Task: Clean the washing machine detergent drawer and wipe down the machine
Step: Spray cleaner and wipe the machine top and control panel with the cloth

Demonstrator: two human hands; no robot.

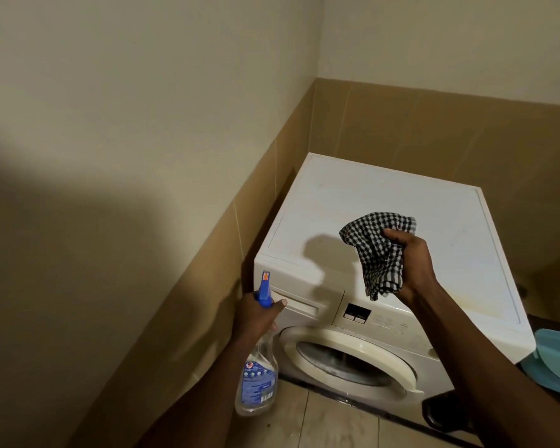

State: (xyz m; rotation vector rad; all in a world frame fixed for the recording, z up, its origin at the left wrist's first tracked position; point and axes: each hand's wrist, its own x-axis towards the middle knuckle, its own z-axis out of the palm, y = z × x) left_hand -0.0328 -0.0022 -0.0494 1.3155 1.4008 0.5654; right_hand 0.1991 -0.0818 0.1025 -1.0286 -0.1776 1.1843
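Observation:
A white front-loading washing machine (385,208) stands in the corner of the room. Its detergent drawer (299,303) at the top left of the front panel looks closed. My left hand (256,315) grips the neck of a clear spray bottle (256,379) with a blue trigger head, held just left of the drawer. My right hand (411,266) holds a bunched black-and-white checked cloth (377,250) in the air above the machine's top, near its front edge. The round door (346,360) below is shut.
Beige walls with brown tiling close in on the left and behind the machine. A light blue plastic basin (556,360) sits on the floor to the machine's right. A dark object (440,412) lies by the machine's front right foot. Tiled floor lies in front.

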